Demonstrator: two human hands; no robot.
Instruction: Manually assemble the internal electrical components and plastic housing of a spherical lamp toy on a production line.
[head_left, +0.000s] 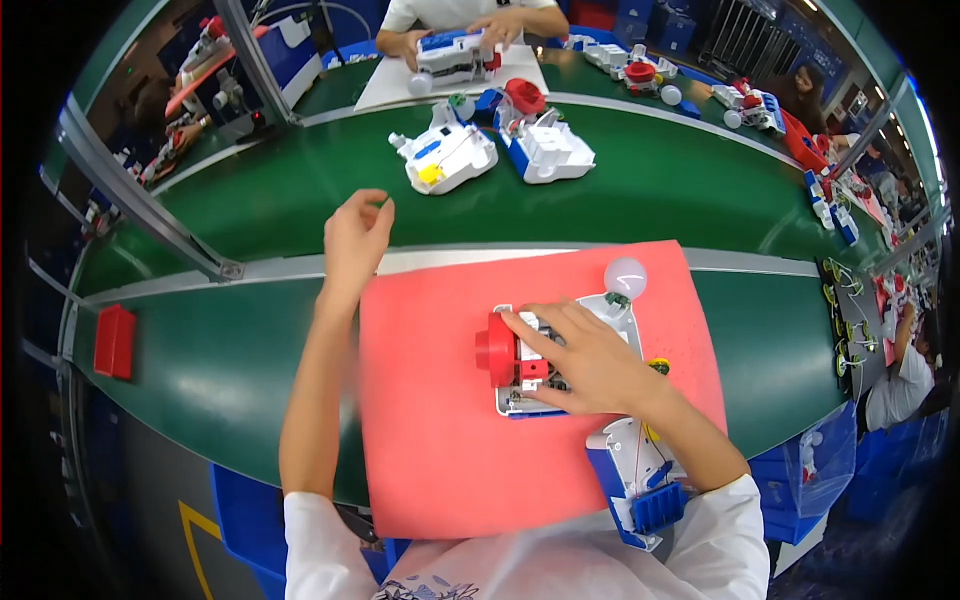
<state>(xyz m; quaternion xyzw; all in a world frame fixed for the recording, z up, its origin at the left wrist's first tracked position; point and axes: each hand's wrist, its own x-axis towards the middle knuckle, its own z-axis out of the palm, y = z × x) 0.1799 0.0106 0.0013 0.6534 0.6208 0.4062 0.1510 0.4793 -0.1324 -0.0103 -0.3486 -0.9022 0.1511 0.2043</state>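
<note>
1. Toy assembly (545, 365), white with a blue base, a round red knob on its left end and a frosted white bulb (625, 277) at its far right corner, lies on the red mat (440, 440) in front of the person; listed left to right, this is what surrounds it.
2. A small red box (114, 341) sits alone at the far left of the green bench (230, 360).
3. The left hand (356, 240) is lifted over the far left corner of the mat, fingers loosely spread and holding nothing, well apart from the toy.
4. Beyond it, on the green conveyor belt (680, 180), lie two more white-and-blue toy units (495, 152), side by side and untouched.
5. The right hand (590, 360) rests flat on top of the toy assembly, fingers pressed down near the red knob; whether it pinches a small part under the fingers cannot be told.
6. Judging by its look, the toy is partly built: knob, bulb and inner parts are on, while a second white-and-blue shell piece (640, 480) lies near the right forearm, not yet joined.
7. Across the belt, another person's hands (455, 40) hold a similar toy on a white sheet.
</note>
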